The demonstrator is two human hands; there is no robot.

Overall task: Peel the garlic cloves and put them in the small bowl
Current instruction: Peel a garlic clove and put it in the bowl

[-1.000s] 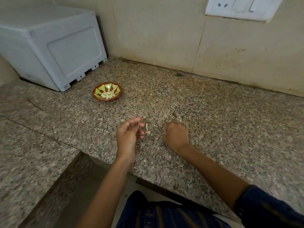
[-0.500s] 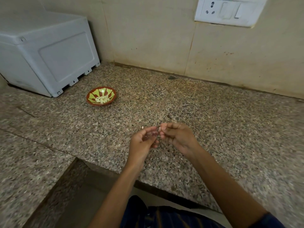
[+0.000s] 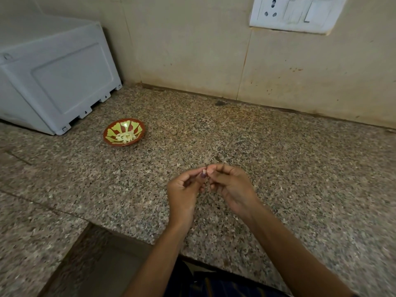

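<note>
Some peeled garlic already sits in the small bowl (image 3: 124, 132) far off on the desk (image 3: 278, 168), and my left hand (image 3: 184, 190) and right hand (image 3: 230, 186) both pinch one garlic clove (image 3: 204, 173), not yet peeled, I think.

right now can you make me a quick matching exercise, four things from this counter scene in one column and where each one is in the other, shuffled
Things:
1. small red and yellow-green patterned bowl
2. pale garlic clove
3. white wall socket plate
4. grey-white plastic appliance

Places:
A. far left corner, against the wall
B. pinched between the left hand and right hand
C. high on the wall, right
D. on the speckled granite counter, left of the hands

Pairs: 1-D, 2-B, 3-C, 4-A
</note>
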